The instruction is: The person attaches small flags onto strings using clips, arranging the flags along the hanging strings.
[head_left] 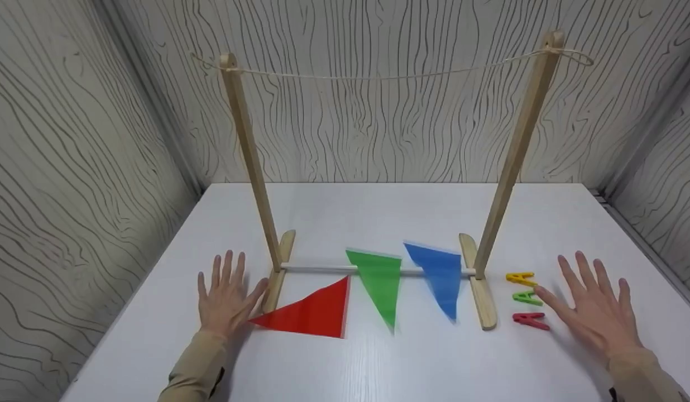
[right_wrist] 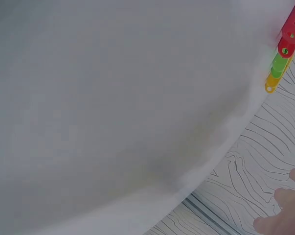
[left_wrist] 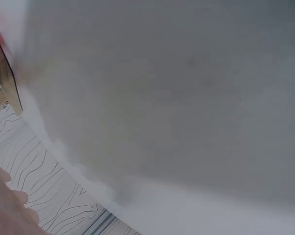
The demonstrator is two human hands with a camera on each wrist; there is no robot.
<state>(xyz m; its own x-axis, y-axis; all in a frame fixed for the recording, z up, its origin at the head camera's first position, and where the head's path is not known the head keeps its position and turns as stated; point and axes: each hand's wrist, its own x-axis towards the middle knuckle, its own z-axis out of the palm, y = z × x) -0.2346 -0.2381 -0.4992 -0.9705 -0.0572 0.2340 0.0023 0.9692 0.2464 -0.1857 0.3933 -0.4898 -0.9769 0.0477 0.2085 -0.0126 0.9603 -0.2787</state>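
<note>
My left hand (head_left: 226, 301) is spread, palm down, by the left foot of a wooden stand, its thumb close to that foot. On the right, my right hand (head_left: 596, 307) is spread too, thumb tip beside a green clothespin (head_left: 527, 297). A yellow clothespin (head_left: 521, 278) and a red clothespin (head_left: 530, 320) lie in line with it. Between the stand's feet are a red triangular flag (head_left: 317, 312), a green flag (head_left: 381, 282) and a blue flag (head_left: 441, 276). Neither hand holds anything. In the right wrist view the red clothespin (right_wrist: 290, 32) shows at the upper right edge.
A cream string (head_left: 367, 77) sags between the tops of the left post (head_left: 250, 162) and right post (head_left: 515, 162). A white rod (head_left: 317, 268) joins the posts low down, partly under the green and blue flags. Wood-patterned walls (head_left: 356, 128) surround the white table (head_left: 367, 209).
</note>
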